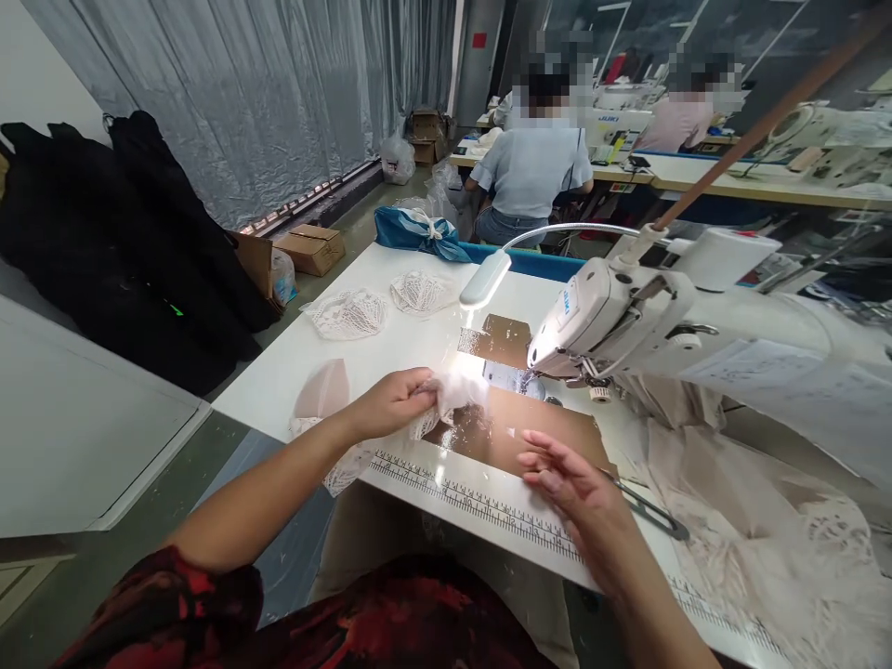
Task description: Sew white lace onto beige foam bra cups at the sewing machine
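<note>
My left hand (397, 401) is closed on a piece of white lace fabric (460, 395), held over the table just left of the sewing machine's needle area. Part of the lace hangs below the fingers, brightly lit by the lamp. My right hand (568, 474) is above the brown board (530, 437), its fingers stretched out and nothing in them. Beside that hand lies a pair of dark scissors (651, 511), partly hidden by it. The white sewing machine (592, 316) stands ahead to the right, its presser foot over the metal plate (512, 378).
Lace cups (348, 314) and a beige cup piece (321, 390) lie on the table's left. Beige lace fabric (759, 520) is heaped at right. A lamp (486, 279) hangs over the work. A printed ruler (480, 502) runs along the front edge. Co-workers sit beyond.
</note>
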`<state>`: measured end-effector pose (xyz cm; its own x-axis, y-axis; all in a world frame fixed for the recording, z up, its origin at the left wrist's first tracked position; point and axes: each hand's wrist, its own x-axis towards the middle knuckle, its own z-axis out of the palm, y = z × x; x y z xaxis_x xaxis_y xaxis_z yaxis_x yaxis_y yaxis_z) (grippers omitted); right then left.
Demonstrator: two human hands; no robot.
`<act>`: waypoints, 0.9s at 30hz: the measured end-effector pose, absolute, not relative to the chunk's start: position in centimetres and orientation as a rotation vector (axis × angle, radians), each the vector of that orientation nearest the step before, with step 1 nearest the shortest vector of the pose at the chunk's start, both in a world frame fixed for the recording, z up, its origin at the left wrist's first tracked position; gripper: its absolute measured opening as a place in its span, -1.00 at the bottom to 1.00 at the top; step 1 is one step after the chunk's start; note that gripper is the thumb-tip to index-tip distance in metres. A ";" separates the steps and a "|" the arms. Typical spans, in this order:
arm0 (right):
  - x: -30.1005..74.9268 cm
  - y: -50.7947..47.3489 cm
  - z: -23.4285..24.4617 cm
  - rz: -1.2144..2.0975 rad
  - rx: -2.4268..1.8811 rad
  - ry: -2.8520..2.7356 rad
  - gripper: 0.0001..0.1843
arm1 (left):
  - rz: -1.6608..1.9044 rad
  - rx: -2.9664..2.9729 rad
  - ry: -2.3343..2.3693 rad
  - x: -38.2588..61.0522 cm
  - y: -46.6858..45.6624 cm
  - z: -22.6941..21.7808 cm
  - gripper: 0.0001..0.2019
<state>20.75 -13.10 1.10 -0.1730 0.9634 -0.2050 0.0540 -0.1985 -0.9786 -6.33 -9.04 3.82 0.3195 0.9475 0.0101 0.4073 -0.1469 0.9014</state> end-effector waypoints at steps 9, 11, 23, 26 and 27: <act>14.7 -13.0 1.2 1.794 -0.907 -0.851 -0.64 | 0.981 1.023 1.088 -5.6 -15.5 1.7 -0.55; 14.9 -12.9 1.4 1.735 -0.953 -0.865 -0.66 | 1.041 1.343 1.354 -7.3 -16.4 1.8 -0.54; 16.6 -13.9 3.0 1.507 -1.084 -1.115 -0.73 | 0.459 2.281 1.857 -14.5 -14.0 0.2 -0.52; 17.1 -14.0 3.4 1.468 -1.111 -1.143 -0.75 | 0.510 2.250 1.802 -13.3 -13.9 2.0 -0.51; 17.2 -14.1 3.6 1.468 -1.117 -1.160 -0.75 | 0.561 2.248 1.777 -12.4 -14.0 2.8 -0.51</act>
